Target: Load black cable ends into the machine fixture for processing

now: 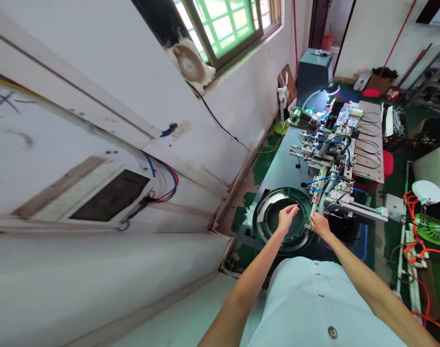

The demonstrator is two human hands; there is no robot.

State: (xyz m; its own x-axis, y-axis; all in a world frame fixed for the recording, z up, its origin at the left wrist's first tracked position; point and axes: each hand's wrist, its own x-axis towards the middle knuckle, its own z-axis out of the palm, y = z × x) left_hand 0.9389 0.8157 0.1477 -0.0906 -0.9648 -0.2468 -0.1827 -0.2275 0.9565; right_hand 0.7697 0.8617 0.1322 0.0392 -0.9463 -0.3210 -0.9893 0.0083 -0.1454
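A round green vibratory bowl feeder (262,231) with a pale metal track around its inside sits at the near end of the machine table. Above its dark middle hovers my left hand (287,218), fingers pressed together and pointing right; anything between them is too small to make out. My right hand (319,224) is at the bowl's right rim, its fingers pinched against the near end of the narrow feed rail (317,205). What those fingertips grip is hidden. A grey ribbed hose (321,206) runs just beyond the right hand.
An assembly machine (331,149) with blue air tubes fills the table beyond the bowl. A metal arm (364,210) juts right. Left stands a white wall (191,140) with a window (227,29). Orange cables (413,212) and a green fan (431,229) are at the right.
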